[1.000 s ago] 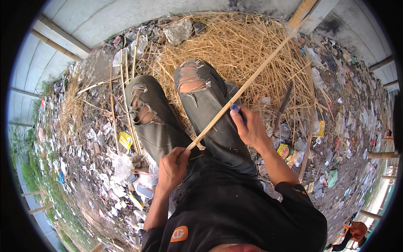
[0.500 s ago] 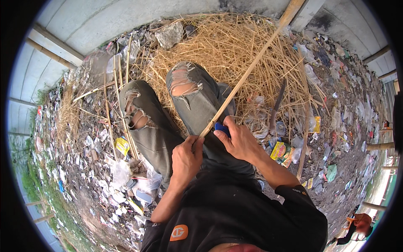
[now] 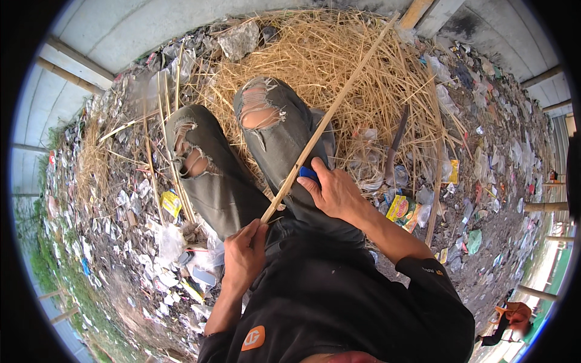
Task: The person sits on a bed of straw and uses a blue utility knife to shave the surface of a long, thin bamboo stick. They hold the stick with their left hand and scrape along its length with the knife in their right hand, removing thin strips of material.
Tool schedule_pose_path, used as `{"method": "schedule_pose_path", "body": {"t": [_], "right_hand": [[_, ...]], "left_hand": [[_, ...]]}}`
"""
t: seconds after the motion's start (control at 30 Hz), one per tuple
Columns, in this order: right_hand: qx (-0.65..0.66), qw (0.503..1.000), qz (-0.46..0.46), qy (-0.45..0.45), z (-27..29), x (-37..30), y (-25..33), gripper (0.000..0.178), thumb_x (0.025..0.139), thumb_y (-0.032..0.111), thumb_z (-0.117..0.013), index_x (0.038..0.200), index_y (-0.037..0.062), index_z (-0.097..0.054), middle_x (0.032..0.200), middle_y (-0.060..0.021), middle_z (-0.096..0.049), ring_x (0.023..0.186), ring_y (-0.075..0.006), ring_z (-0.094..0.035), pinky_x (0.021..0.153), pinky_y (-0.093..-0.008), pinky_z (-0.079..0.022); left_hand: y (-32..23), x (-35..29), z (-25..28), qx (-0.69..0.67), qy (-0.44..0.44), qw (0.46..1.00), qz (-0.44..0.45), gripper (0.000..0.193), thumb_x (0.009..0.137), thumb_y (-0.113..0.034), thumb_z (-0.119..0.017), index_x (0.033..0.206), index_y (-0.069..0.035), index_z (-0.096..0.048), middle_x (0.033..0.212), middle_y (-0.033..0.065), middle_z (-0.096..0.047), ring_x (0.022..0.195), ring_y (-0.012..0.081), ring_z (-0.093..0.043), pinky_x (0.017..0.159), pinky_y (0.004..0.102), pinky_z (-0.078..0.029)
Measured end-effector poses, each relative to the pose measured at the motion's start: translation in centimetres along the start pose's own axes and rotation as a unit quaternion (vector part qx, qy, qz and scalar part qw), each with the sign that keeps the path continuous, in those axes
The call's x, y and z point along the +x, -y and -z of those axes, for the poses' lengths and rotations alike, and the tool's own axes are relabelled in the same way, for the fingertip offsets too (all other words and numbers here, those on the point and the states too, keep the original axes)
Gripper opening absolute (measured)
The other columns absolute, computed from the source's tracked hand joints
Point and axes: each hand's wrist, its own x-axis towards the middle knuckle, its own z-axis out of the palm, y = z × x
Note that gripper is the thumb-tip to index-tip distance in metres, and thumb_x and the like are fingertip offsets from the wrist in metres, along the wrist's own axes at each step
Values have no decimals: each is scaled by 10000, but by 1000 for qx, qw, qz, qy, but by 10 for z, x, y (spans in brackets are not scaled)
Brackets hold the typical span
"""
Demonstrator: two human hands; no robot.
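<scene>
A long, thin split-bamboo strip (image 3: 333, 109) slants across my lap from lower left to far right. Its near end is pinched in my left hand (image 3: 243, 257), by my left thigh. My right hand (image 3: 340, 192) is closed around a small blue object (image 3: 308, 175) that lies against the strip over my right thigh. Most of the blue object is hidden by the fingers, so its kind does not show. The strip's far end reaches over a pile of pale shavings (image 3: 302, 54) beyond my knees.
A long dark blade (image 3: 397, 142) lies right of my legs. Several bamboo strips (image 3: 172, 157) lie left of my knees. Plastic litter and a yellow packet (image 3: 397, 209) cover the ground. A grey wall (image 3: 169, 27) stands behind; another person (image 3: 511, 317) is at the far lower right.
My left hand has drawn down and left, bringing the strip's near end toward me. My right hand has shifted slightly left and up, still on the blue object. The hands are farther apart.
</scene>
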Motion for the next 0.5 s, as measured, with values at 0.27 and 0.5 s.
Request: {"method": "schedule_pose_path", "body": {"t": [0.27, 0.5], "right_hand": [[0, 999, -43, -33, 5, 2, -2, 420, 1074, 417, -567, 1037, 0, -535, 643, -265, -610, 661, -513, -646, 571, -555, -476], [-40, 965, -82, -247, 68, 47, -65, 481, 1115, 435, -485, 1016, -13, -627, 644, -179, -595, 570, -352, -625, 548, -494, -438]], "left_hand": [[51, -86, 55, 29, 12, 998, 57, 139, 944, -43, -737, 1050, 44, -753, 694, 140, -677, 549, 167, -613, 537, 318, -463], [113, -134, 86, 40, -11, 998, 57, 129, 905, -45, -751, 1010, 29, -760, 645, 88, -627, 535, 102, -538, 514, 288, -416]]}}
